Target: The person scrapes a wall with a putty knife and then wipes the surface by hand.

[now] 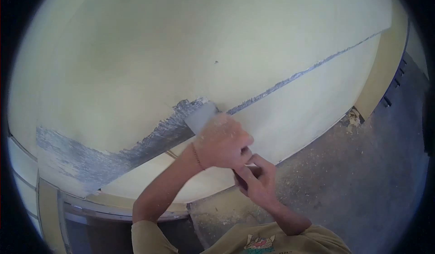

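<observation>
Nearest, left hand [224,138]: curled round the scraper [200,118] behind its blade, knuckles toward the camera; the exact finger hold is hidden.
Right hand [260,181]: fingers bent in just below the left, seemingly touching it; cannot tell whether it pinches the handle.
Blade: pale and flat, against the wall [290,18] at the ragged upper edge of the grey band [149,152].
Angle: best kept shallow, I judge, so the edge slides under the coating rather than gouging.
Push: probably steadiest with the left guiding and the right adding force from behind.
Thin grey line [294,76]: runs on up to the right; short overlapping strokes along it should leave fewer ridges.
Floor [335,177]: pale crumbs lie near the wall's foot, so firm footing matters.
</observation>
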A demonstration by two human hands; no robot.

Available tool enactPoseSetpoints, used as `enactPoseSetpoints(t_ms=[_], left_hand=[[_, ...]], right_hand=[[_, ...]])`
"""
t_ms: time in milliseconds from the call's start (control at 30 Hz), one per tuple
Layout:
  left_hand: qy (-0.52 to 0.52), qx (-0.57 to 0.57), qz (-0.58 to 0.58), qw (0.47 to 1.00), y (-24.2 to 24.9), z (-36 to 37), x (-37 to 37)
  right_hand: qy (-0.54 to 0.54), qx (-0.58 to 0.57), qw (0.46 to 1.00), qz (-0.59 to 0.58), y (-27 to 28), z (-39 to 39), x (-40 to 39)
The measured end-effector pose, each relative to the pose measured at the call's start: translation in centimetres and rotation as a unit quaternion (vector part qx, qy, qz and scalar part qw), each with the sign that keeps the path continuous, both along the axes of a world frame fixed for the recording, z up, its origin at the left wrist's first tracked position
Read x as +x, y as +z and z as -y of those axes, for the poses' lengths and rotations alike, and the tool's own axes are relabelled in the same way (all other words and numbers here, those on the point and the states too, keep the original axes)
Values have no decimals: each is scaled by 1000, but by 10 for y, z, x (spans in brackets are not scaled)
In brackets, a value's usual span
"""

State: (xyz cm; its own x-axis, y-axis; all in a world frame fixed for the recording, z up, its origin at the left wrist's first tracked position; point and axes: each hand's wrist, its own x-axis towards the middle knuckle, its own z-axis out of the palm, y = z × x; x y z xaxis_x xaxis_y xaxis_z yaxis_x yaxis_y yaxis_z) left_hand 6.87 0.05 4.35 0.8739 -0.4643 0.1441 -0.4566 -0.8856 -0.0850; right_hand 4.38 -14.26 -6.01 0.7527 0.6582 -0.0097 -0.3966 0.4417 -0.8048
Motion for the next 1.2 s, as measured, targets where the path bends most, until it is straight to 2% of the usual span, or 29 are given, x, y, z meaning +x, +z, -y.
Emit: enactPoseSetpoints(t_ms=[167,267,333,400,500,600,700,800,867,967,1067,1200], left_hand=[[43,-10,-36,998,1,6,-4],[14,16,-29,999,-7,3,-2],[24,18,-40,999,16,4,5],[46,10,-63,997,17,5,0],[26,17,-40,999,17,3,-2],[64,24,-46,997,20,1,-2],[34,4,-18,999,14,2,-5],[23,22,-40,999,11,2,1],[33,-8,-17,999,20,2,0],[30,-11,-43,999,6,6,-5],[51,10,10,999,16,1,-3],[45,-34,1,998,8,1,-6]], right_hand=[[-4,4,1000,-16,5,5,-5],[-2,6,1000,-23,-1,7,-3],[-6,14,1000,-1,11,-1,5],[3,12,1000,9,10,0,0],[2,32,999,-3,9,-2,-1],[-13,-2,1000,0,14,-6,-1],[-1,18,1000,-7,10,-2,-1],[-12,18,1000,1,9,-1,2],[-8,-12,1000,12,21,0,1],[-5,2,1000,-15,10,6,-4],[-20,-7,999,35,13,-5,1],[4,-28,999,28,15,4,2]])
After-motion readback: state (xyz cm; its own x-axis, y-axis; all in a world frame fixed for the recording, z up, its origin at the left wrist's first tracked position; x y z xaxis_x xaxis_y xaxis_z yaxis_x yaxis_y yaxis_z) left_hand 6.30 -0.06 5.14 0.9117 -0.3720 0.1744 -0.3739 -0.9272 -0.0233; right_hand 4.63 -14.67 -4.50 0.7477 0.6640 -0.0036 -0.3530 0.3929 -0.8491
